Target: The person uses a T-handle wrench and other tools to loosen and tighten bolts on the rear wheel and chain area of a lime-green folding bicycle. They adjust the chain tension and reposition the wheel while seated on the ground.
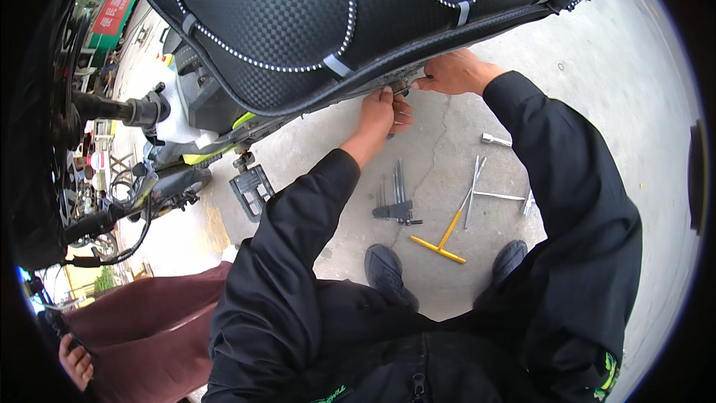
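A large black textured bag (298, 15) with reflective cords fills the top of the view, above the rear of a bicycle. Below its lower edge, my left hand (379, 119) has its fingers curled in at a small dark metal part (400, 87). What they grip is too small to name. From the right, my right hand (461, 73) reaches to the same spot, thumb stretched toward the part and the other fingers bent in, partly behind the bag's edge. Whatever it pinches is hidden.
On the concrete lie a folding hex key set (394, 210), a yellow-handled T-wrench (438, 248), a crossed metal wrench (498, 195) and a socket tool (495, 139). A pedal (252, 192) juts out at left. Another person's brown trousers (149, 328) and hand (76, 362) are lower left.
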`<state>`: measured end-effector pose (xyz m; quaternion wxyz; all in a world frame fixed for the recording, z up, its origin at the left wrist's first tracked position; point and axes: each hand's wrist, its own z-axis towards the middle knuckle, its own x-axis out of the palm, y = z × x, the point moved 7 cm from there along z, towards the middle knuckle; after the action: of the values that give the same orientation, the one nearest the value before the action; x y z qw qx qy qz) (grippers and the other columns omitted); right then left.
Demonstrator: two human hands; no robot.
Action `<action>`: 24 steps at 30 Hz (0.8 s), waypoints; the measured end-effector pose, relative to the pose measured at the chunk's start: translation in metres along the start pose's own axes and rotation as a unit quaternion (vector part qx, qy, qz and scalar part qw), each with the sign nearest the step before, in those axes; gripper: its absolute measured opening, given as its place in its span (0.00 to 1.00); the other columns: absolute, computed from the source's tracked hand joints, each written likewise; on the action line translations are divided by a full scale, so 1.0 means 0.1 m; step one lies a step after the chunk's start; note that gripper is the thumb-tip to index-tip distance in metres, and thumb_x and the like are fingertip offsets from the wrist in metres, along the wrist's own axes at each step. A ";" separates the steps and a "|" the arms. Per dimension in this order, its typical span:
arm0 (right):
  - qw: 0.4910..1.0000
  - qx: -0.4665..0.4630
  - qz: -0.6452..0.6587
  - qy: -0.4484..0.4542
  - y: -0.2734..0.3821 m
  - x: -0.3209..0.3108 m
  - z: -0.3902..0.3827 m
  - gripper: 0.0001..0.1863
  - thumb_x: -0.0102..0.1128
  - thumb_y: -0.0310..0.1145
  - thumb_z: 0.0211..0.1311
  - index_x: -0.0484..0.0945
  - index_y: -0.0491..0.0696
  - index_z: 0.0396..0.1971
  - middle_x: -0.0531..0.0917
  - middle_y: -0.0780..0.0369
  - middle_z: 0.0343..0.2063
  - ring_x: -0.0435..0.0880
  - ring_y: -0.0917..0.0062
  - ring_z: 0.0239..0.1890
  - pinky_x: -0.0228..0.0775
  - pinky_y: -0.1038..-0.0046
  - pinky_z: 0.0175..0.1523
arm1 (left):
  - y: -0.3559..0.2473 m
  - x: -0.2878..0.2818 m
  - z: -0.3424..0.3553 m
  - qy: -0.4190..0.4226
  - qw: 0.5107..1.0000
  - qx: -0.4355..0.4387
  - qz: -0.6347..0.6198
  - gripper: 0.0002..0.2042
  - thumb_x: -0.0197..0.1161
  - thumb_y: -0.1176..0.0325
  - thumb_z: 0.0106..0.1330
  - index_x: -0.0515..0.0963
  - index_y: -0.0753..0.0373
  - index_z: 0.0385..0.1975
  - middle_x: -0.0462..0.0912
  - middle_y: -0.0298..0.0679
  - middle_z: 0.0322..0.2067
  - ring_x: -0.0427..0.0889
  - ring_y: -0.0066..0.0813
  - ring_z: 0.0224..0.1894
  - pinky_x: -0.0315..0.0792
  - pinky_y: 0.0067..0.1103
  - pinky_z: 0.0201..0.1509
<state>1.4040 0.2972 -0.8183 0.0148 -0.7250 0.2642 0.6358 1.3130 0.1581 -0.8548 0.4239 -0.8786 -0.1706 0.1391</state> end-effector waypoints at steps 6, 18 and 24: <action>0.999 -0.004 -0.033 -0.035 0.14 -0.13 0.06 0.26 0.59 0.53 0.57 0.84 0.41 0.36 0.84 0.49 0.39 0.83 0.58 0.45 0.75 0.63 0.49 | 0.12 0.04 0.09 -0.003 0.997 0.007 -0.079 0.14 0.40 0.57 0.76 0.70 0.59 0.40 0.77 0.35 0.26 0.81 0.30 0.28 0.78 0.27 0.32; 0.931 0.093 0.219 -0.276 1.08 -0.44 -0.30 0.14 0.51 0.35 0.59 0.80 0.40 0.26 0.82 0.47 0.27 0.82 0.51 0.34 0.74 0.55 0.39 | 0.14 -0.20 0.08 0.251 0.957 0.032 -0.143 0.19 0.41 0.52 0.76 0.71 0.59 0.50 0.79 0.36 0.44 0.79 0.29 0.46 0.74 0.27 0.49; 0.824 0.104 0.415 -0.371 1.64 0.51 -0.03 0.16 0.46 0.36 0.68 0.76 0.37 0.39 0.80 0.42 0.36 0.78 0.45 0.38 0.70 0.54 0.42 | 0.48 -0.89 0.14 0.263 0.933 -0.087 -0.230 0.23 0.39 0.51 0.76 0.69 0.60 0.58 0.75 0.38 0.55 0.73 0.29 0.57 0.67 0.29 0.60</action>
<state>1.3435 0.1361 -0.8133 -0.0786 -0.2501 0.5792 0.7719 1.2361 0.1031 -0.8921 0.3956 -0.8541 -0.2616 -0.2135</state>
